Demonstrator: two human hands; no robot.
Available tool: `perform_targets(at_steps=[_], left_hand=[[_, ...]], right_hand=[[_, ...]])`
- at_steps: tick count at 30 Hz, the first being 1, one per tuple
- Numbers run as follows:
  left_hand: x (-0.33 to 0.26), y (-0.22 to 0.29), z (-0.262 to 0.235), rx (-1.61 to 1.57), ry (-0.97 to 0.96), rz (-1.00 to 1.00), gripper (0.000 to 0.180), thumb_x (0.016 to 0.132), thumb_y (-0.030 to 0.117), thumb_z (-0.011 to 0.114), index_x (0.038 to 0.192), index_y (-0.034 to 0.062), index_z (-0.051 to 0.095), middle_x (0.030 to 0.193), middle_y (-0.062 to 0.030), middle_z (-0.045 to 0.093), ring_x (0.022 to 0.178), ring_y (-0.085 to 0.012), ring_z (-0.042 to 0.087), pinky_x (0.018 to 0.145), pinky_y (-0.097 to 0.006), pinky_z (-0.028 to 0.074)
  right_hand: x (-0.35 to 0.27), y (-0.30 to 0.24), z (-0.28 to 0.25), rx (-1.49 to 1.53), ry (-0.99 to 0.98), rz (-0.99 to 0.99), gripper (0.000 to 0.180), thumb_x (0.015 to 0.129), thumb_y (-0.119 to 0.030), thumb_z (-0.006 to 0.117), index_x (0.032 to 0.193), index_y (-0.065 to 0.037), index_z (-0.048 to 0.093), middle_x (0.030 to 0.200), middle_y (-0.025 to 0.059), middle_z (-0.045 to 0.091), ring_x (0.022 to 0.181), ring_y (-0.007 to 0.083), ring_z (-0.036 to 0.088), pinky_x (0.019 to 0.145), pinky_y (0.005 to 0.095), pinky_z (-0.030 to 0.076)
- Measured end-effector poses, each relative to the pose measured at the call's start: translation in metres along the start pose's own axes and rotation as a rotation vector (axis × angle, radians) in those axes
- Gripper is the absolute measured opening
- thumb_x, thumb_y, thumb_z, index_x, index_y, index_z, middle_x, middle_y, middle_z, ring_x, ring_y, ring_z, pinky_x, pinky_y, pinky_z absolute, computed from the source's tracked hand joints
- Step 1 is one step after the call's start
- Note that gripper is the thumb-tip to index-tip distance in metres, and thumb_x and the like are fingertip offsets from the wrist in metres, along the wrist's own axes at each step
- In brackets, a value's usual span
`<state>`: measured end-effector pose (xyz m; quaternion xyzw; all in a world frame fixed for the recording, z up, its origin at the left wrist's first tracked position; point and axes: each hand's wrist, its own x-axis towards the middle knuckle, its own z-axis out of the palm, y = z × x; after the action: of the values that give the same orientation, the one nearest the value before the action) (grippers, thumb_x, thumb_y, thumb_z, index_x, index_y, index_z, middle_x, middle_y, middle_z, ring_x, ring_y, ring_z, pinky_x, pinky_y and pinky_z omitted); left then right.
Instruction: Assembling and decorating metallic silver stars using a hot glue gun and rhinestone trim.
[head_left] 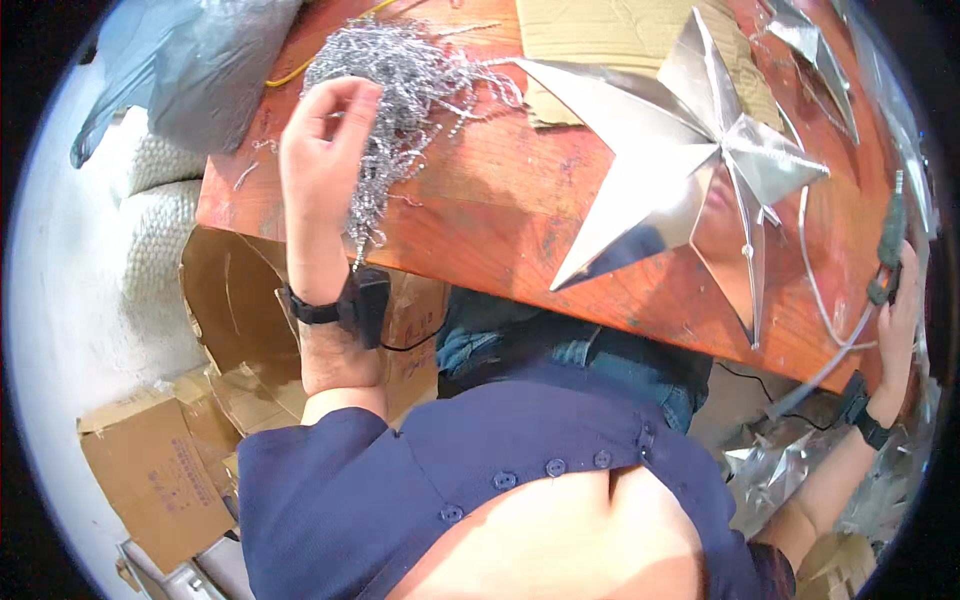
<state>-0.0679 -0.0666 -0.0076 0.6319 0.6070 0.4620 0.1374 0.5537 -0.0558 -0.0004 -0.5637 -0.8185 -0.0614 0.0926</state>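
Left hand [325,150] pinches silver tinsel [400,90] left of the foil star [690,150] — draw strands slowly, w/o snagging; right hand [897,310] clamped on glue gun [888,250] at star's right.

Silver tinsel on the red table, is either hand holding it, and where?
Yes. The left hand pinches the silver tinsel strands near the pile's front edge, a tail dangling. The right hand grips a dark green glue-gun-like tool by its lower end.
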Motion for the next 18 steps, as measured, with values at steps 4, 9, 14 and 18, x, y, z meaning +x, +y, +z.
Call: perform_targets(at_steps=[4, 9, 14, 18], left_hand=[[0.003, 0.017, 0.016, 0.437, -0.146, 0.367, 0.012, 0.078, 0.010, 0.065, 0.090, 0.0071, 0.066, 0.088, -0.0047, 0.063, 0.085, -0.0205, 0.057, 0.074, -0.031, 0.045], [0.008, 0.009, 0.037, 0.587, -0.265, 0.507, 0.014, 0.075, 0.014, 0.067, 0.086, 0.0069, 0.065, 0.091, -0.0061, 0.062, 0.091, -0.0267, 0.055, 0.080, -0.037, 0.045], [0.018, 0.005, 0.041, 0.607, -0.276, 0.518, 0.010, 0.078, 0.015, 0.063, 0.081, 0.0067, 0.058, 0.087, -0.0054, 0.060, 0.090, -0.0250, 0.055, 0.079, -0.035, 0.044], [0.037, 0.021, 0.021, 0.033, -0.218, 0.238, 0.008, 0.085, 0.014, 0.058, 0.084, 0.0060, 0.057, 0.078, -0.0066, 0.056, 0.077, -0.0178, 0.056, 0.074, -0.029, 0.044]], right_hand=[[0.030, 0.002, 0.022, -0.035, -0.166, -0.183, 0.043, 0.084, 0.003, 0.044, 0.126, -0.004, 0.044, 0.140, 0.0108, 0.040, 0.133, 0.0283, 0.033, 0.111, 0.0387, 0.024], [0.051, -0.037, -0.005, -0.425, -0.146, -0.279, 0.043, 0.079, 0.004, 0.049, 0.121, -0.003, 0.046, 0.143, 0.0114, 0.036, 0.134, 0.0294, 0.030, 0.113, 0.0397, 0.021], [0.056, -0.099, -0.063, -0.254, 0.041, -0.235, 0.038, 0.080, 0.007, 0.047, 0.116, -0.002, 0.050, 0.138, 0.0133, 0.041, 0.130, 0.0306, 0.036, 0.110, 0.0419, 0.026], [0.067, -0.159, -0.088, 0.204, 0.187, -0.271, 0.031, 0.086, 0.006, 0.042, 0.114, -0.001, 0.052, 0.132, 0.0175, 0.047, 0.126, 0.0290, 0.042, 0.105, 0.0379, 0.031]])
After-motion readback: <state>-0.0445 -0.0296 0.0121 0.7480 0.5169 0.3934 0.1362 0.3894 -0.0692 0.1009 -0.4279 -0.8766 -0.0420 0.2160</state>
